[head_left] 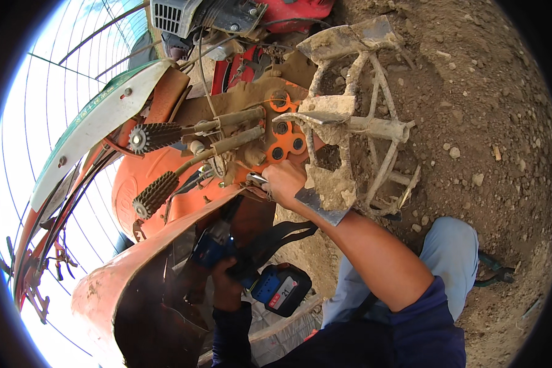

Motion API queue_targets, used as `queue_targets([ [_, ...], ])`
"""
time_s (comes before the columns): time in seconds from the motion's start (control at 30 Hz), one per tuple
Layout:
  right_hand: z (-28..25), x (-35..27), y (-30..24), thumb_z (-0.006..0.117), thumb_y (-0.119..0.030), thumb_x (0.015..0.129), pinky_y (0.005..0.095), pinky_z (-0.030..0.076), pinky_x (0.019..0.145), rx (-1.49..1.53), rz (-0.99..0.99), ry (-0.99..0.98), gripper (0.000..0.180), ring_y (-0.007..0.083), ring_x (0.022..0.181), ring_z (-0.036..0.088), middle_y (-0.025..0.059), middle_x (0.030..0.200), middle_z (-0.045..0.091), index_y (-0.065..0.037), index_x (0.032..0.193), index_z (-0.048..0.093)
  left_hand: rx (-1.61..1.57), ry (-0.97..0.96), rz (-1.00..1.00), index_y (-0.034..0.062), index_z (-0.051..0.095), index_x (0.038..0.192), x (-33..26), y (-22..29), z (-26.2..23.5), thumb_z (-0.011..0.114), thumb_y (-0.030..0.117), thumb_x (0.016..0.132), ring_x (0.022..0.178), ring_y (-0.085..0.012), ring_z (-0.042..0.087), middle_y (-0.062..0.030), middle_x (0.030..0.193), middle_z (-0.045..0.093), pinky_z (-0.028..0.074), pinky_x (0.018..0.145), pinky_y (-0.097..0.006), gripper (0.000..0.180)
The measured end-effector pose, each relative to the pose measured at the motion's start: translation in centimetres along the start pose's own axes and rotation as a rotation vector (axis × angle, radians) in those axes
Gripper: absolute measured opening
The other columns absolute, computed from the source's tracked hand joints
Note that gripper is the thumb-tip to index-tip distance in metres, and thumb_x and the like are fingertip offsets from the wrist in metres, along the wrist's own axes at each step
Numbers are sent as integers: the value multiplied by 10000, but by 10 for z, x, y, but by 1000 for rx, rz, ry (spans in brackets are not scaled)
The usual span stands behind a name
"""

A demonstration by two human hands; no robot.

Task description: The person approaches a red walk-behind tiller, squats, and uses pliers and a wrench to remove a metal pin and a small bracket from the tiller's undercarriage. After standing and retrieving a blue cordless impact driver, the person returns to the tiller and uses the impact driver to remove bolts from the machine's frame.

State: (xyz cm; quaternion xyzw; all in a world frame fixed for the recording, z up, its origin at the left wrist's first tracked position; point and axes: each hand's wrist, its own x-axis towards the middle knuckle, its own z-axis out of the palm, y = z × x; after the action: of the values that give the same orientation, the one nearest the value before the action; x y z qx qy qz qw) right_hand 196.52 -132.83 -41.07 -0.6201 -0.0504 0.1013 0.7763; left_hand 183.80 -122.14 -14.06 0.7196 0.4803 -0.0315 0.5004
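My left hand (pixel 227 285) is wrapped round the grip of a blue and black cordless power tool (pixel 211 245) with a battery (pixel 282 290) at its base. Its front end sits in the shade beneath a large orange guard (pixel 119 273), where a small light glows. My right hand (pixel 284 182) is closed on a shiny wrench-like tool (pixel 257 178), mostly hidden by the fingers. That hand rests against the lower end of the orange, dirt-covered housing (pixel 282 130) of a tiller. Just right of it, the soil-caked tine wheel (pixel 356 126) reaches over my forearm.
Two levers with black ribbed grips (pixel 156 193) stick out leftward from the machine. A white and green curved panel (pixel 98 126) and cables stand at the left. An engine (pixel 205 15) is at the top. Green-handled pliers (pixel 495 270) lie on the stony soil (pixel 472 122) by my knee.
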Motion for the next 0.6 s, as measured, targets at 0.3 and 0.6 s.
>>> queue_targets([
  [0.3,-8,-5,-5,704,-62,841,532,568,723,-55,-72,-10,88,437,834,726,229,827,715,-18,887,764,16,-20,85,2,671,1275,-8,1,10,686,88,780,1125,-374,717,-176,1188,744,587,1005,-505,503],
  [0.6,-27,-9,-16,722,-75,853,521,584,722,-92,-87,-93,130,444,830,732,245,825,717,1,951,760,131,-29,88,-31,668,1260,-11,3,16,672,106,794,1150,-370,708,-169,1203,735,557,1066,-523,486],
])
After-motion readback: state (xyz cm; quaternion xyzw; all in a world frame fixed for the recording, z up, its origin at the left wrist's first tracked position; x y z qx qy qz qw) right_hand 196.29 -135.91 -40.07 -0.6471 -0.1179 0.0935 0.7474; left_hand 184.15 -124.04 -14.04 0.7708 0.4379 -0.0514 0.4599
